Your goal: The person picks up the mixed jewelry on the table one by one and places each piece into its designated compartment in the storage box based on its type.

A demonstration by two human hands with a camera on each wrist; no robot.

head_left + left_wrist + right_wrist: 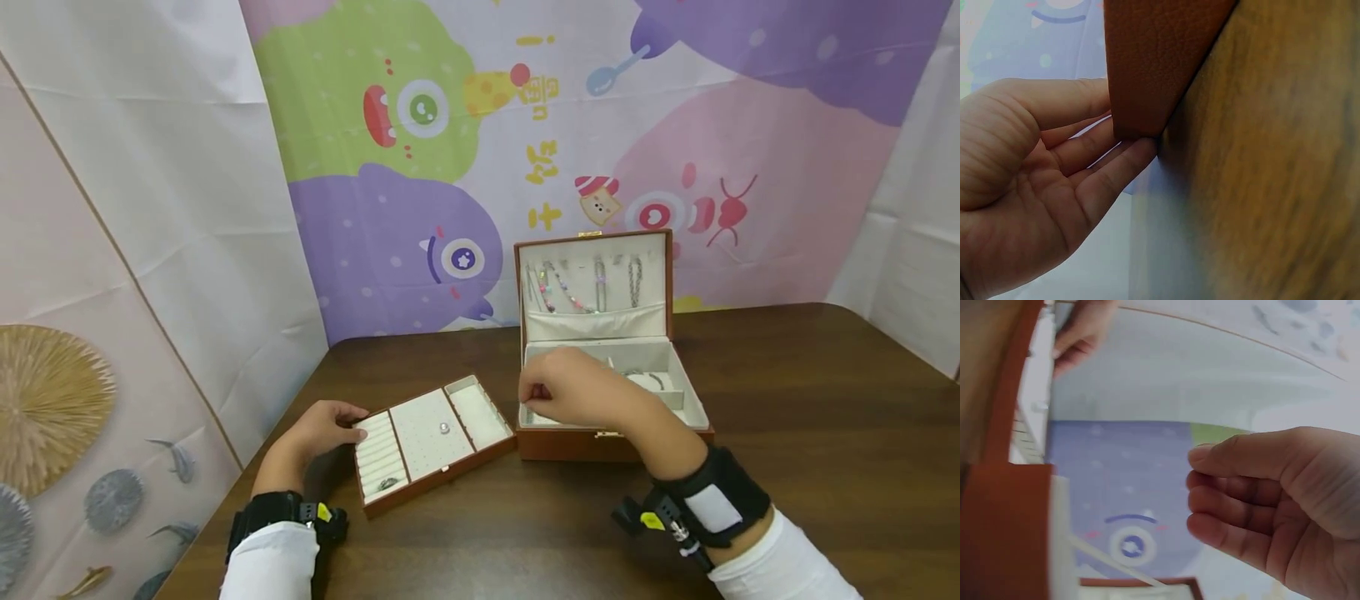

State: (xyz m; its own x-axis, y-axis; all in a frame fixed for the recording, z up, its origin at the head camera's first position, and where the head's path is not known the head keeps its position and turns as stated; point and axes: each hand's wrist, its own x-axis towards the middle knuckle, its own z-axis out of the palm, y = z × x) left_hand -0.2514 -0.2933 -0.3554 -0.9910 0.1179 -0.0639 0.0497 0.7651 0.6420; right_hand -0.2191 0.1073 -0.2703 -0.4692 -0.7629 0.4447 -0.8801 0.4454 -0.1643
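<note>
My left hand [318, 433] holds the left end of a brown jewelry tray [442, 475], thumb over its rim. In the left wrist view the fingers reach along the lower edge of the tray's leather side [1154, 69]. A small silvery piece [387, 483] lies in the ring rolls, and a round stud-like piece [444, 428] sits on the middle pad. Over the open jewelry box [577, 447] is my right hand [573, 387]. Its fingers [1210, 528] are curled with the thumb against the index finger, and nothing shows between them in the right wrist view.
The box's lid [670, 283] stands upright, with bead necklaces [558, 287] and a chain [636, 279] hung inside. A bracelet [656, 381] lies in a rear compartment. The tray's right corner meets the box on the brown table [525, 542]. Behind hangs a cartoon cloth [420, 225].
</note>
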